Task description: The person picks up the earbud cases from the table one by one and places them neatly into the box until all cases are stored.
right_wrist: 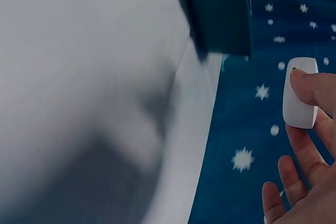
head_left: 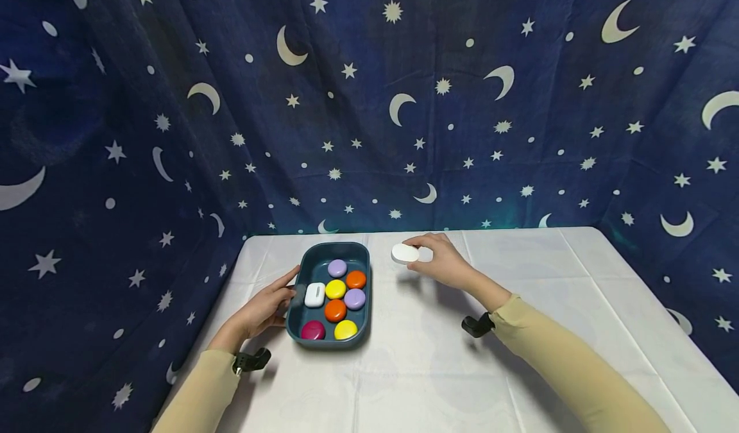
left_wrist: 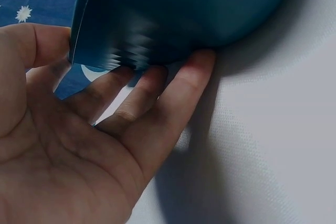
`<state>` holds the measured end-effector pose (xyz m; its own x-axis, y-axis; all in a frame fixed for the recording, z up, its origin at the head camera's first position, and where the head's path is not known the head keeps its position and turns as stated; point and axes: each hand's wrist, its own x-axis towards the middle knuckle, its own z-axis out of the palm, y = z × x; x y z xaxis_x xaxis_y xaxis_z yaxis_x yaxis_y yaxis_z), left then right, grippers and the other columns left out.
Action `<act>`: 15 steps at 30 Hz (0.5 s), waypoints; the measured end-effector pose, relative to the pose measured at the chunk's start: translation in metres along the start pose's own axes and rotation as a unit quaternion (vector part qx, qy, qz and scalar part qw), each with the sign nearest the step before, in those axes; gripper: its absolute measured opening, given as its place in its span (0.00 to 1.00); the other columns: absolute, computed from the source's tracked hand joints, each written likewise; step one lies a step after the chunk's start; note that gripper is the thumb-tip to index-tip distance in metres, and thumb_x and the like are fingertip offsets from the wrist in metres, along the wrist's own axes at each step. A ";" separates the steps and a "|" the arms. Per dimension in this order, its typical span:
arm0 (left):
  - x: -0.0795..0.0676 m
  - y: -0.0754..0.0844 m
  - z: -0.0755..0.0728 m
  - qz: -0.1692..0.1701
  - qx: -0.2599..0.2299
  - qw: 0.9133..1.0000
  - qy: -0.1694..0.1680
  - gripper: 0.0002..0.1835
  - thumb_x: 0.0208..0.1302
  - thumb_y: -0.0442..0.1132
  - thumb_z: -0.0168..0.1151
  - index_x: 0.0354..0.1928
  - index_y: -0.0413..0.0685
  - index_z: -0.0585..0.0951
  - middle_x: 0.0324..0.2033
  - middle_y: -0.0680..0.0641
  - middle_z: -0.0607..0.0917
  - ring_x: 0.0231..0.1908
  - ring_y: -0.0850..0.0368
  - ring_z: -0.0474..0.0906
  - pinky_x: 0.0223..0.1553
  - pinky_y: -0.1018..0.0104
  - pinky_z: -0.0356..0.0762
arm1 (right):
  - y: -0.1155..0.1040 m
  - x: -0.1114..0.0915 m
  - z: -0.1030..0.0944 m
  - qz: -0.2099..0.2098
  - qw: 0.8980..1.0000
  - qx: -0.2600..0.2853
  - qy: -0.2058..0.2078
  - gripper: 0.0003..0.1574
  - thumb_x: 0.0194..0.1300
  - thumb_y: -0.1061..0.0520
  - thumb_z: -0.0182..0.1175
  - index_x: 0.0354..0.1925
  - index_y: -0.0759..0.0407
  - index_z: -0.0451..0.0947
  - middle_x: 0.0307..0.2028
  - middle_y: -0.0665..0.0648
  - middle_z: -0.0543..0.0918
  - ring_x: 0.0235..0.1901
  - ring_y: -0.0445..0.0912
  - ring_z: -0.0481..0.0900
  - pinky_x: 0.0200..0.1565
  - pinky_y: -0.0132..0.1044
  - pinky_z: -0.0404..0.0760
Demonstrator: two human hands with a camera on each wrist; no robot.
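Observation:
A dark teal rectangular container (head_left: 294, 337) with rounded corners stands on the table. My left hand (head_left: 262, 308) holds its left side. In the left wrist view, the thumb is at the rim and the other fingertips are against the outer wall (left_wrist: 184, 9). Inside lie several smooth round discs, purple (head_left: 337, 267), orange (head_left: 356, 280), yellow (head_left: 335, 288) and magenta (head_left: 313, 330), plus a white rounded case (head_left: 314, 295). Right of the container, my right hand (head_left: 441, 263) pinches a small white rounded object (right_wrist: 299, 95) with a flat oval face, raised above the table.
A white cloth covers the table (head_left: 416, 369). Dark blue fabric (head_left: 369, 99) with moons and stars hangs behind it and along both sides. Each wrist wears a black camera mount, one on the left (head_left: 252, 360) and one on the right (head_left: 478, 325).

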<state>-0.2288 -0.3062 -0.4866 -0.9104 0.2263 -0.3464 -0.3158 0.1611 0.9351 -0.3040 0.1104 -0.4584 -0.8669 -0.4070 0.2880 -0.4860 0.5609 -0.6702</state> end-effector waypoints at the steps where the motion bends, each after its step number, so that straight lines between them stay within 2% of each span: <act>1: 0.000 0.000 0.000 0.000 0.000 1.000 0.000 0.31 0.67 0.41 0.48 0.68 0.77 0.57 0.28 0.45 0.64 0.39 0.49 0.69 0.35 0.49 0.75 | -0.004 0.002 0.003 -0.003 1.000 0.001 -0.003 0.28 0.49 0.45 0.70 0.51 0.36 0.77 0.43 0.40 0.77 0.52 0.45 0.63 0.51 0.49 0.62; 11: 0.000 -0.001 -0.001 -0.001 -0.004 1.000 -0.004 0.30 0.68 0.41 0.47 0.68 0.78 0.57 0.26 0.46 0.62 0.39 0.50 0.70 0.37 0.49 0.75 | -0.042 0.019 0.034 -0.045 0.999 -0.010 -0.018 0.28 0.47 0.46 0.71 0.49 0.35 0.77 0.39 0.38 0.76 0.46 0.43 0.64 0.47 0.43 0.63; 15: -0.001 -0.001 0.000 -0.001 -0.009 1.000 -0.008 0.31 0.68 0.41 0.47 0.68 0.79 0.57 0.34 0.44 0.66 0.43 0.48 0.71 0.38 0.48 0.75 | -0.055 0.023 0.045 -0.052 0.998 -0.022 -0.035 0.28 0.47 0.46 0.72 0.49 0.36 0.78 0.40 0.37 0.76 0.46 0.42 0.64 0.46 0.41 0.63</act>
<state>-0.2282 -0.3067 -0.4870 -0.9051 0.2415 -0.3499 -0.3233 0.1436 0.9353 -0.2924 0.0377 -0.4457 -0.8025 -0.5131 0.3046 -0.5786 0.5442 -0.6075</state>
